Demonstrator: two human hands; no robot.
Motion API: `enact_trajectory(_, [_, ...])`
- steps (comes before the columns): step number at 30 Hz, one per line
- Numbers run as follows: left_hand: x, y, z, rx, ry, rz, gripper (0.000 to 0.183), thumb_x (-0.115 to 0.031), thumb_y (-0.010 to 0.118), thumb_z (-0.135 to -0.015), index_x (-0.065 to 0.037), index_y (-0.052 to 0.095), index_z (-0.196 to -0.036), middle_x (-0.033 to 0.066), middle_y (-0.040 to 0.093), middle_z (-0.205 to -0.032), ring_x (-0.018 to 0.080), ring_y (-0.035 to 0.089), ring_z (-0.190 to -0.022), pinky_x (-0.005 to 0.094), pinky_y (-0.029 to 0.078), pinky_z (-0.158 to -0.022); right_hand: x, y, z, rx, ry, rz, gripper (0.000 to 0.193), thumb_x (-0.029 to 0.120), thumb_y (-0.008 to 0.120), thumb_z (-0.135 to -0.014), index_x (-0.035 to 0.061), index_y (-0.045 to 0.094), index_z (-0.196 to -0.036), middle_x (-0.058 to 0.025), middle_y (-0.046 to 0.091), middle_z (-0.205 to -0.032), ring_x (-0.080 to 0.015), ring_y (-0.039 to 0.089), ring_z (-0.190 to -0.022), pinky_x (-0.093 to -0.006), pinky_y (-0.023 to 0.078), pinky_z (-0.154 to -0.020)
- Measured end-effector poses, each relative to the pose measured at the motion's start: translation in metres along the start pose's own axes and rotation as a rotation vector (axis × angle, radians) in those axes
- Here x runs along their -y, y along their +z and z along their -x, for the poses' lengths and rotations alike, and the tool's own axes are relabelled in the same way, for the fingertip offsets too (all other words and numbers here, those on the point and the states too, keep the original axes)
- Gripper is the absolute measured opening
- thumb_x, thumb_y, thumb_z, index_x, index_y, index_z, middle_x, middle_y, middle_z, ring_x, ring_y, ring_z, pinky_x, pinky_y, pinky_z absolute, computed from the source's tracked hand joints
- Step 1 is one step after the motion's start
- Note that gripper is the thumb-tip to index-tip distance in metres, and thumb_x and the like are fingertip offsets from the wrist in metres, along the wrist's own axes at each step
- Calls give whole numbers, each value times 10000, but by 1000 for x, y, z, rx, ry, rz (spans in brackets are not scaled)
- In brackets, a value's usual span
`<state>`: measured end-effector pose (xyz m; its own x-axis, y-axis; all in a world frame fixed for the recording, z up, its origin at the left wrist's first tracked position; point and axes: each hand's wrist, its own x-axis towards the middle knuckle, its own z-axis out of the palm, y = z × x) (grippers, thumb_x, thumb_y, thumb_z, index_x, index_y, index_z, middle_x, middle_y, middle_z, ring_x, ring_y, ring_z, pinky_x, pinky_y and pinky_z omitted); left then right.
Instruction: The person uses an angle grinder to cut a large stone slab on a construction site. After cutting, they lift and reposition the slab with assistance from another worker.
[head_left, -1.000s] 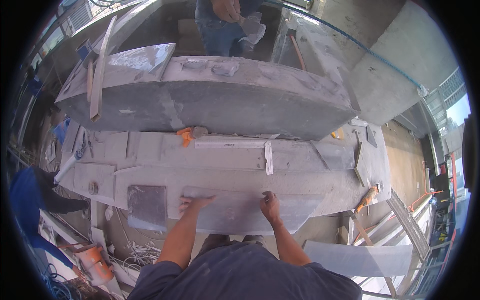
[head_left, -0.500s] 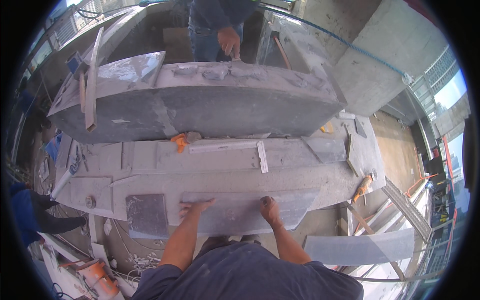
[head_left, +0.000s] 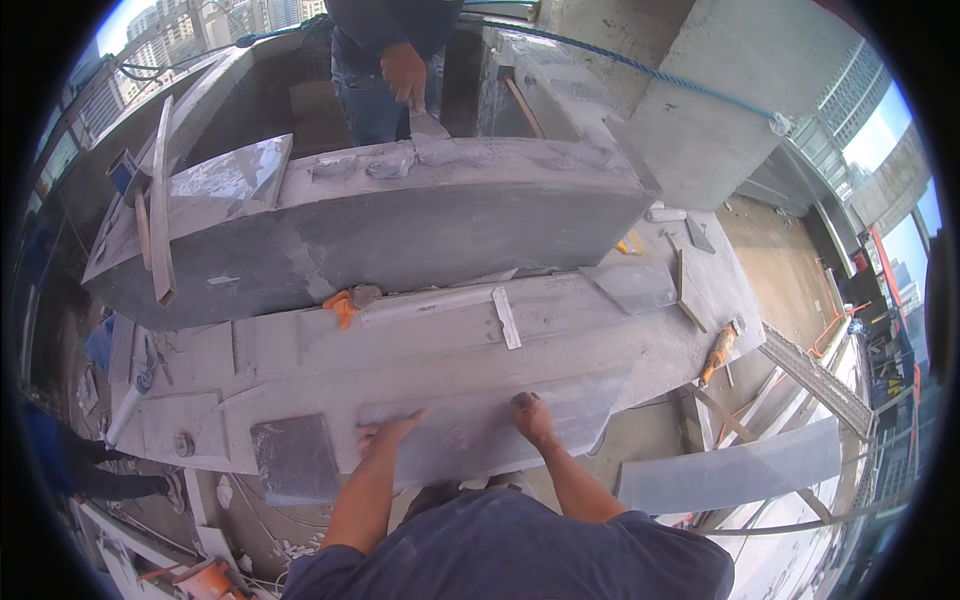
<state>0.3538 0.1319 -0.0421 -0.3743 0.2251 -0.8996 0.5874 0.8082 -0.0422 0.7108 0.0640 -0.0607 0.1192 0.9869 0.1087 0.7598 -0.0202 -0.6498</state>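
A long grey stone slab (head_left: 470, 425) lies at the near edge of the work platform, right in front of me. My left hand (head_left: 392, 432) rests on its left part, fingers spread. Farther right on the same slab is my right hand (head_left: 532, 416), its fingers curled closed; whatever they may hold is too small to make out. A smaller dark slab piece (head_left: 296, 458) sits just left of the long one. Beyond my hands lie a white metal angle square (head_left: 507, 318) and a long pale bar (head_left: 428, 306).
Across a low grey wall (head_left: 400, 235), a co-worker's hand (head_left: 404, 76) holds a trowel (head_left: 428, 128) on mortar. An orange-handled tool (head_left: 345, 302), an angle grinder (head_left: 718, 355), a tape measure (head_left: 183, 444) and a caulking gun (head_left: 130, 405) lie around. Another slab (head_left: 730, 468) leans at right.
My view has turned slightly, shifting the scene. The co-worker's trowel blade now shows on the wall top. Both my hands stay at about the same places on the slab.
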Motion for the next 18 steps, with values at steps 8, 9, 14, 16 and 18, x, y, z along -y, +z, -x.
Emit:
enact_trajectory(8, [-4,8,-10,15,43,-111,1538,-1045,689,-604,-202,167,-1781,292,-262,-1772,600,-25,-1624,733,142,-1280,-20,-11,4,12,-26,58,135,138,716,-904,55,690,-1008,-186,767,-899,-462,715,-930,-545,579,-859])
enact_trajectory(9, [0,13,-20,1,29,-109,1550,-1060,671,-598,-205,154,-1783,281,-266,-1775,609,-13,-1619,738,160,-1274,-20,-14,4,6,-30,52,132,136,718,-902,56,690,-1003,-185,765,-892,-460,713,-923,-547,578,-854])
enact_trajectory(14, [2,27,-77,15,27,-153,1550,-1073,653,-592,-236,127,-1786,277,-265,-1777,591,15,-1628,719,186,-1280,-21,-33,-3,-42,-31,28,111,126,725,-891,56,693,-971,-181,753,-853,-450,707,-892,-548,577,-843])
enact_trajectory(16, [-6,26,-72,46,49,-208,1533,-1074,646,-598,-253,132,-1785,284,-262,-1776,577,18,-1637,709,191,-1285,-34,-45,-2,-59,17,22,119,118,720,-889,56,704,-989,-176,750,-846,-443,706,-901,-541,579,-845])
enact_trajectory(18, [-3,24,-78,26,43,-206,1505,-1079,632,-605,-270,155,-1782,296,-261,-1772,571,15,-1642,698,196,-1289,-45,-57,-4,-70,50,30,144,118,713,-888,50,714,-1014,-178,747,-843,-436,707,-909,-537,581,-844])
